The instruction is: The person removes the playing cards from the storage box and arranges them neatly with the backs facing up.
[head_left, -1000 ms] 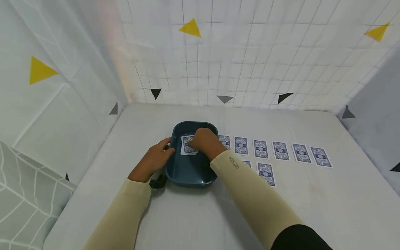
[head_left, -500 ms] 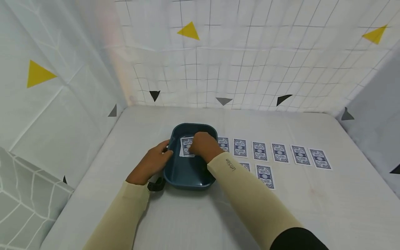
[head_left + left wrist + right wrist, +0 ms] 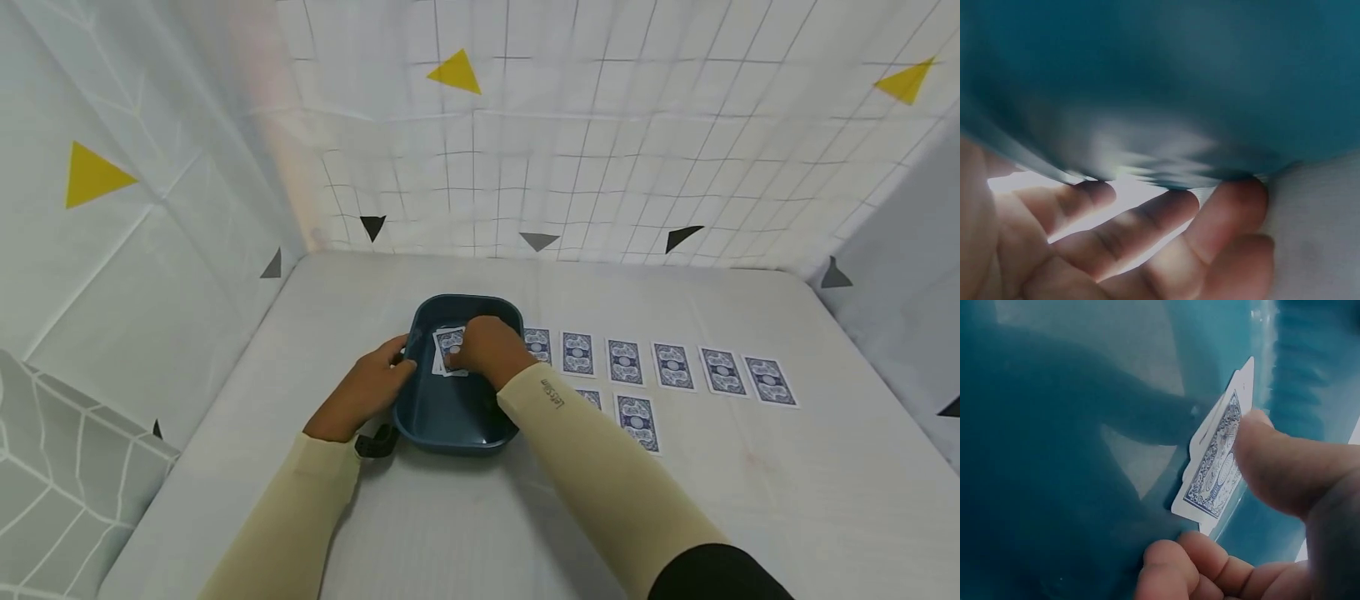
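A small pile of blue-backed playing cards (image 3: 447,343) lies face down inside the dark teal tray (image 3: 454,429). My right hand (image 3: 491,348) is inside the tray over the pile's right side. In the right wrist view its thumb (image 3: 1275,459) lies on the top card's back, with curled fingers (image 3: 1194,565) at the lower edge of the cards (image 3: 1213,465). My left hand (image 3: 363,387) holds the tray's left rim, thumb at the edge. From the left wrist view, its fingers (image 3: 1141,228) touch the outside of the tray wall (image 3: 1166,69).
Several more face-down cards (image 3: 625,362) lie in a row right of the tray, with two nearer cards, one of them this card (image 3: 637,421), in front. A white-covered table (image 3: 712,517) bears everything. White sheeting (image 3: 600,125) hangs behind and at the sides.
My right hand has shifted slightly right and toward me over the card pile, then its thumb a little left again. My left hand stays on the tray's rim.
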The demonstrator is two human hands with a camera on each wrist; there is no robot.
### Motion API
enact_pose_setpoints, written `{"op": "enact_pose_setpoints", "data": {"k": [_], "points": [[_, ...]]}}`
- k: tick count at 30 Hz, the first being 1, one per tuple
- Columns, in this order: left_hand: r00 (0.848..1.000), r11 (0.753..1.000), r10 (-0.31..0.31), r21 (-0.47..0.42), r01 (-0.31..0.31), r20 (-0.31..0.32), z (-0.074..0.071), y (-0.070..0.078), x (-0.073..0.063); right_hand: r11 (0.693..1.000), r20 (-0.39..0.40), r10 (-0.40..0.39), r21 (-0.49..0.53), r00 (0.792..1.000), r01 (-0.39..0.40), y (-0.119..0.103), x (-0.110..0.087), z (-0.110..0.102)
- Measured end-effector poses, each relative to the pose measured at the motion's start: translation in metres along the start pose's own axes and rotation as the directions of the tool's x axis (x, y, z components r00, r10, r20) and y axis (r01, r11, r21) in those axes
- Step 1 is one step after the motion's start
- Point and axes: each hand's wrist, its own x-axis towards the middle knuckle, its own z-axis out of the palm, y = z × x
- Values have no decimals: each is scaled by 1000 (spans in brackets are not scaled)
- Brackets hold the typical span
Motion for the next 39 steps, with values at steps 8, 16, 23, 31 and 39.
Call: {"op": "enact_pose_setpoints", "data": {"k": [8, 16, 23, 31, 39], "points": [[1000, 1000, -1, 14, 1, 1, 1, 2, 1, 1000, 6, 9, -16, 1000, -8, 2, 2, 0], [1000, 1000, -2, 10, 2, 4, 1, 4, 3, 1000, 10, 18, -9, 1000, -18, 2, 4, -4], [1000, 1000, 13, 21, -13, 0, 3, 3, 4, 999, 21, 25, 48, 999, -26, 3, 5, -5], [1000, 999, 15, 38, -15, 1, 3, 1, 4, 990, 104, -33, 140, 994, 19, 5, 5, -21], [1000, 999, 1, 51, 0, -8, -1, -2, 6, 955, 8, -119, 274, 993, 113, 6, -25, -53]]}}
